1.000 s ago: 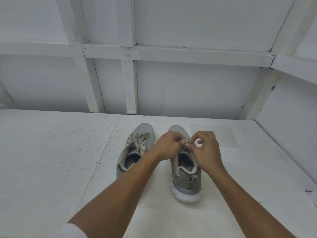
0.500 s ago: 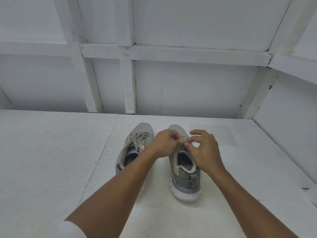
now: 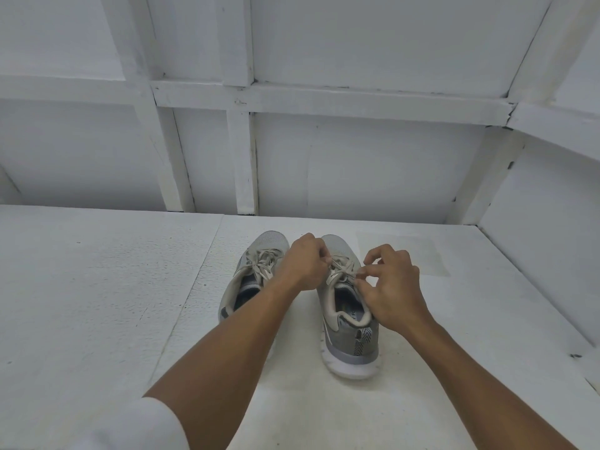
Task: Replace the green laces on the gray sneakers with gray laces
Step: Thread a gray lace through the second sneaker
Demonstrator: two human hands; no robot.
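Observation:
Two gray sneakers stand side by side on the white surface, toes pointing away from me. The left sneaker [image 3: 250,277] has pale gray laces tied in a bow [image 3: 261,263]. Over the right sneaker [image 3: 349,326], my left hand [image 3: 305,264] pinches one loop of its gray lace [image 3: 341,271] and my right hand [image 3: 393,287] pinches the other side. The knot lies between the two hands. No green laces are in view.
The white textured tabletop [image 3: 97,303] runs to a white panelled wall [image 3: 357,164] at the back and a side wall [image 3: 552,238] on the right. A faint square mark [image 3: 402,251] lies right of the shoes.
My hands have drawn apart, the right hand moving right, and the lace bow on the right sneaker has come into view between them. The view shifted slightly.

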